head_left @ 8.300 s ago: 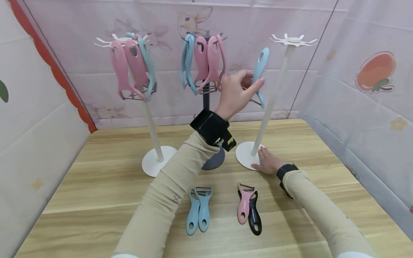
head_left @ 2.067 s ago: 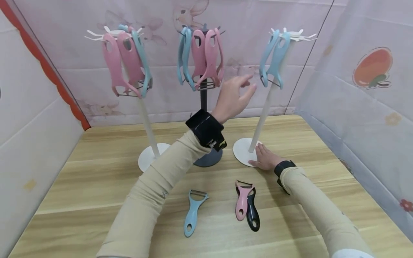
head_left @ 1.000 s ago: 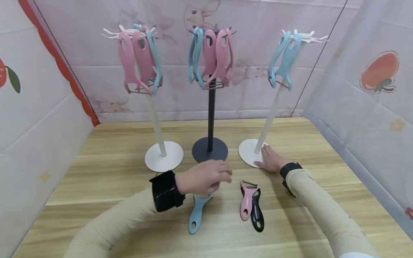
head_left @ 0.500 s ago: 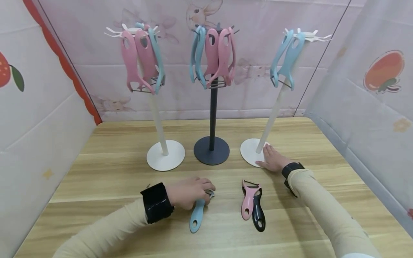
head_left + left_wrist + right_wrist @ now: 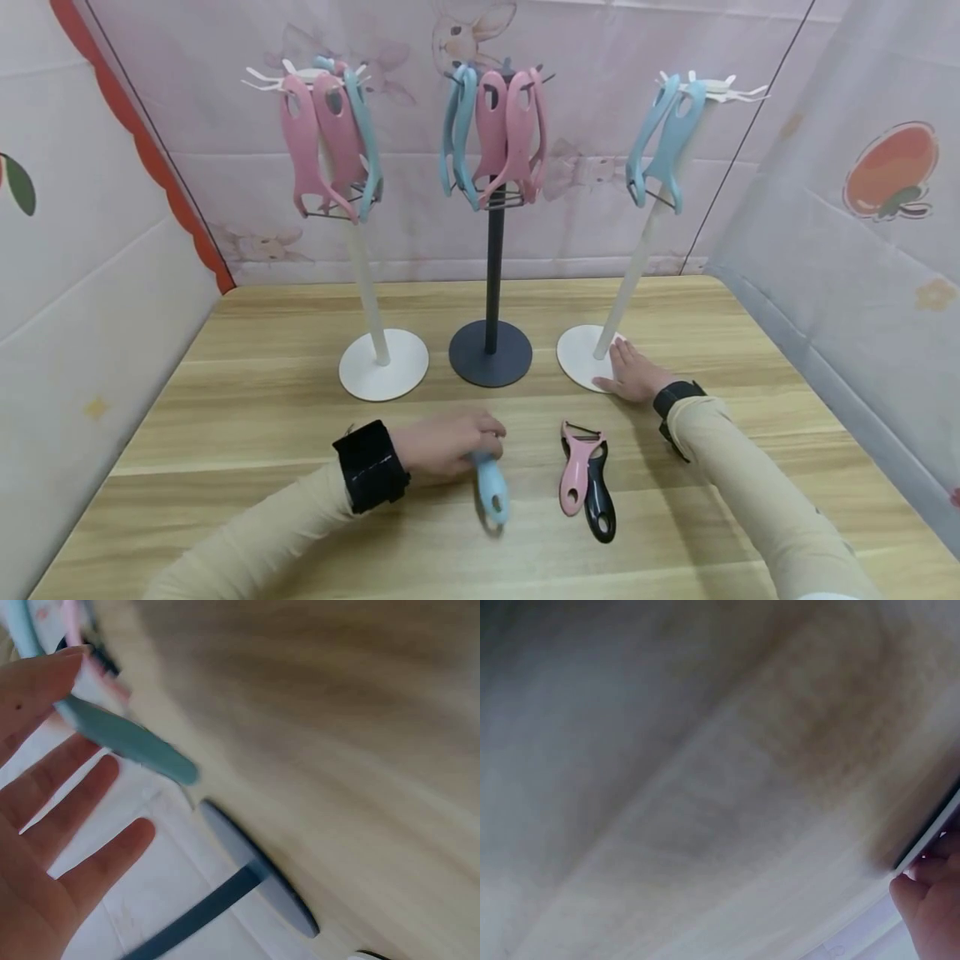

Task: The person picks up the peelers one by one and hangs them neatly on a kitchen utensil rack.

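Observation:
My left hand [image 5: 446,440] pinches a light blue peeler [image 5: 491,490] near its head, low over the wooden table. In the head view the peeler's handle points toward me and its head is hidden by my fingers. The left wrist view shows the peeler [image 5: 131,741] between thumb and fingers, the other fingers spread. My right hand [image 5: 633,375] lies on the base of the right white stand [image 5: 576,360], fingers near its pole. Two blue peelers [image 5: 678,137] hang from this stand's hooks. A pink peeler [image 5: 574,475] lies partly over a black peeler [image 5: 601,504] on the table.
A left white stand [image 5: 367,304] holds pink and blue peelers [image 5: 300,146]. The black stand [image 5: 492,292] in the middle also carries several pink and blue ones. Both rise behind my left hand. Patterned cloth walls [image 5: 585,217] enclose the table [image 5: 262,400].
One more blue peeler came to hang on the right stand. My left hand then dropped to the table, took hold of another blue peeler and swung its handle rightward. My right hand stayed put.

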